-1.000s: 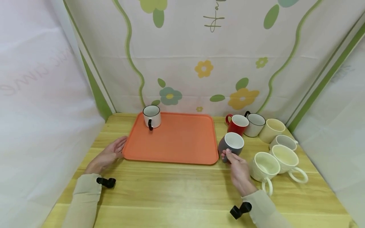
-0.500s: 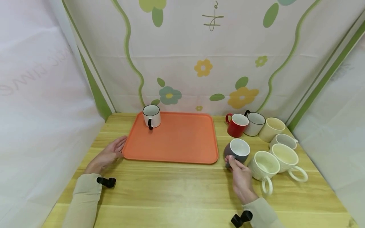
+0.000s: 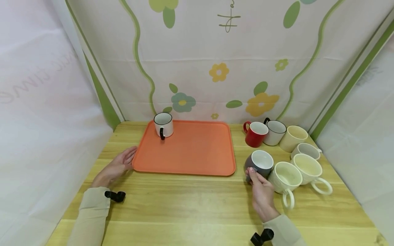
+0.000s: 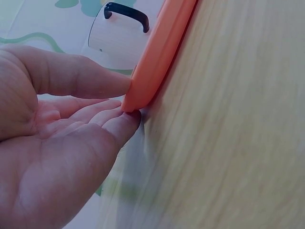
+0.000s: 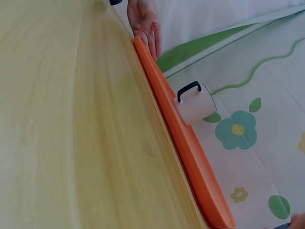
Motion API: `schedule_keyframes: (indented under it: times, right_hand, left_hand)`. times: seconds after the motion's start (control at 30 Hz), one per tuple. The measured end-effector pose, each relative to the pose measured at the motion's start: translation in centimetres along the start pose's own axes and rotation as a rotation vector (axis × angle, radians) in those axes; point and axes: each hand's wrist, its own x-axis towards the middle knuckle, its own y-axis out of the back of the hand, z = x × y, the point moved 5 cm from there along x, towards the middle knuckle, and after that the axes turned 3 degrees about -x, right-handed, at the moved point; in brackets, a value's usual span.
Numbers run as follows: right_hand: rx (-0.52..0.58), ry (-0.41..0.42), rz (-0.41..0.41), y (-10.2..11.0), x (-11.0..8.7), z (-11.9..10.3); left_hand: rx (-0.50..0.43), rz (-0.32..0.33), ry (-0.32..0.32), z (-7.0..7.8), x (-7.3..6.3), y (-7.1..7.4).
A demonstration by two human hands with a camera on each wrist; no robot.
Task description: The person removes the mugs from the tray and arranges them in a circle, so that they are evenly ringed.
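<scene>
My right hand point(image 3: 261, 193) grips the grey mug point(image 3: 260, 167), white inside, by its handle on the near side. That mug is upright right of the orange tray point(image 3: 191, 153), close beside a cream mug point(image 3: 285, 177). In the right wrist view only a bit of the right fingers point(image 5: 298, 222) shows at the lower corner. At the tray's near left corner, my left hand point(image 3: 115, 168) touches the rim with extended fingers. The left wrist view has its fingertips right at the tray's edge point(image 4: 159, 52). A white mug point(image 3: 164, 126) with black rim and handle stands on the tray's back left.
Behind the grey mug are a red mug point(image 3: 256, 134) and another white black-rimmed mug point(image 3: 275, 133). Along the right stand a pale yellow mug point(image 3: 292, 140), a whitish cup point(image 3: 305, 152) and a cream mug with a large round handle point(image 3: 307, 169). Printed curtains point(image 3: 197, 61) enclose the table.
My right hand has moved the grey mug away from the tray's right edge, rightward and a little nearer, to beside the cream mug. My left hand has stayed at the tray.
</scene>
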Motion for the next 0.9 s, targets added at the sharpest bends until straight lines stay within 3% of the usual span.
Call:
schedule_keyframes:
  times: [0.33,0.5,0.6,0.7,0.8,0.9]
  right_hand:
    - [-0.051,-0.007,-0.011,0.1,-0.1,-0.1]
    - [-0.123,-0.017,-0.078,0.3,-0.5,-0.5]
    - [-0.259,-0.028,-0.146,0.7,-0.6,-1.0]
    - [-0.5,0.014,-0.228,1.3,-0.8,-2.0]
    - [-0.723,0.109,-0.29,2.1,-1.1,-3.4]
    - [-0.828,0.199,-0.324,3.1,-1.6,-5.1]
  left_hand:
    - [0.011,-0.003,0.004,-0.3,0.3,0.0]
    - [0.01,-0.002,0.0,-0.2,0.2,0.0]
    - [0.01,-0.004,0.005,-0.1,0.1,0.0]
    - [0.007,-0.004,0.008,-0.1,0.1,0.0]
    - [0.009,0.0,0.006,-0.1,0.1,0.1]
    - [0.017,-0.005,0.008,-0.2,0.2,0.2]
